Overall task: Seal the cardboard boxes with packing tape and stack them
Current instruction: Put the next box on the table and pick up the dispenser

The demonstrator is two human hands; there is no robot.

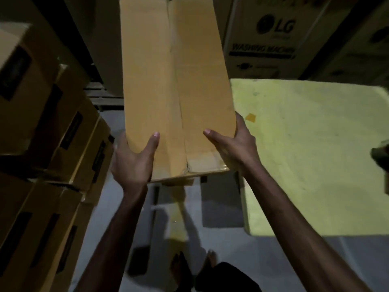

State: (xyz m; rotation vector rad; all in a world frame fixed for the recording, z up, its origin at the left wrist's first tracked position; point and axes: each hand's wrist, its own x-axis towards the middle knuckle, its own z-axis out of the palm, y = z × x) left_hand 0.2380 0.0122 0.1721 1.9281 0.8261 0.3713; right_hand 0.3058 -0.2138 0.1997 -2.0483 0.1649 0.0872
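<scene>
Stacked boxes [42, 123] stand close on my left, leaving a narrow strip of grey floor [221, 260] beneath me. My left hand [132, 163] grips the cardboard box [176, 81] at its near left corner, thumb on top. My right hand [233, 148] grips the near right edge. The box is held in the air, centre seam facing up. A yellow-green table [315, 154] lies to the right. Behind it, a carton [263, 39] reads "LG WASHING MACHINE"
</scene>
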